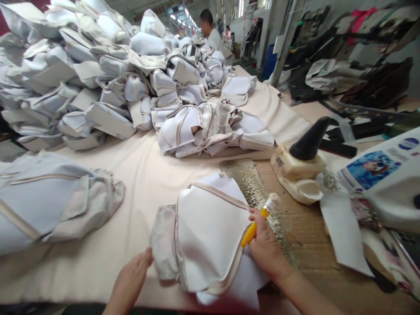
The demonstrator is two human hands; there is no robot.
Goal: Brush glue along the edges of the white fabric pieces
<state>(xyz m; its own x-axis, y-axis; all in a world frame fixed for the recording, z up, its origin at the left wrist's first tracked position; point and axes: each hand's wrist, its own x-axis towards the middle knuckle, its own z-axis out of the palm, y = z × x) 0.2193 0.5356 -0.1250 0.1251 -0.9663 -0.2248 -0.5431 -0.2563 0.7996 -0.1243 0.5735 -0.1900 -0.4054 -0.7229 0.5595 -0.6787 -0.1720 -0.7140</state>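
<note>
In front of me lies a white sewn piece with beige piping, perhaps a bag part, with a crumpled grey fabric section along its left side. My right hand is closed around a brush with a yellow handle, its pale bristle end pointing up and away. That hand rests at the piece's right edge. My left hand holds nothing. Its fingers are stretched out beside the grey fabric, and I cannot tell whether the fingertips touch it.
Similar pieces form a big heap at the back left. Another piece lies left, a bundle ahead. At right are a glue-crusted board, a black cone-topped container and a white jug. A person is behind.
</note>
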